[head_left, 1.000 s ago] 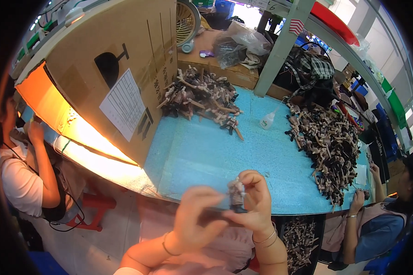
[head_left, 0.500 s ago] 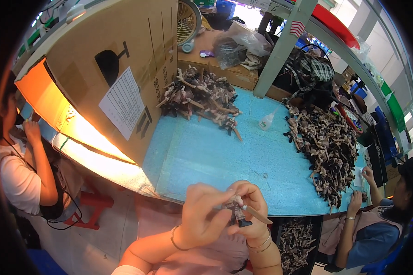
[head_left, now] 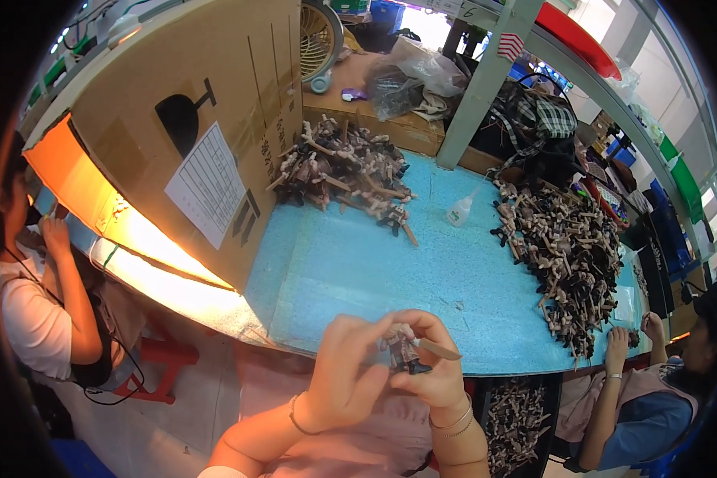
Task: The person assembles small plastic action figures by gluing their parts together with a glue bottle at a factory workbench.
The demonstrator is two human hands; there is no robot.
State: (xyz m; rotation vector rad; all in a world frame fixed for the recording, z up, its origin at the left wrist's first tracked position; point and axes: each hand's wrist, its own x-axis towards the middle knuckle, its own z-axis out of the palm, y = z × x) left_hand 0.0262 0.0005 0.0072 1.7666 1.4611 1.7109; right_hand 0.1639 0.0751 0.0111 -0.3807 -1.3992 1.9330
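Head view: your left hand [head_left: 344,376] and right hand [head_left: 436,378] are raised together at the near edge of the blue worktop [head_left: 358,275]. The small figure [head_left: 401,350] sits between your fingertips, head up and dark boots down. Your left fingers are curled narrow against its left side, thumb below and index above. Your right fingers hold it from the other side, the index arched over it and the thumb under the boots. A flat tan piece [head_left: 438,349] projects from the figure across your right fingers.

Beyond your fingertips and to their left, a loose pile of similar figures [head_left: 344,171] lies against the cardboard box [head_left: 195,88], which bears a paper sheet [head_left: 207,187]. Further right of your fingers, a larger pile of figures [head_left: 566,259] spreads down to the near edge. A white squeeze bottle [head_left: 459,211] stands beyond your fingers, between the two piles and apart from both. Below the worktop, to the right of your right fingers, a third batch of figures [head_left: 518,422] is in view.

Well to the left of your fingers, one co-worker [head_left: 40,319] is seated beside a red stool [head_left: 167,366]. Well to their right, a second co-worker [head_left: 649,414] has both hands at the worktop, near the larger pile.
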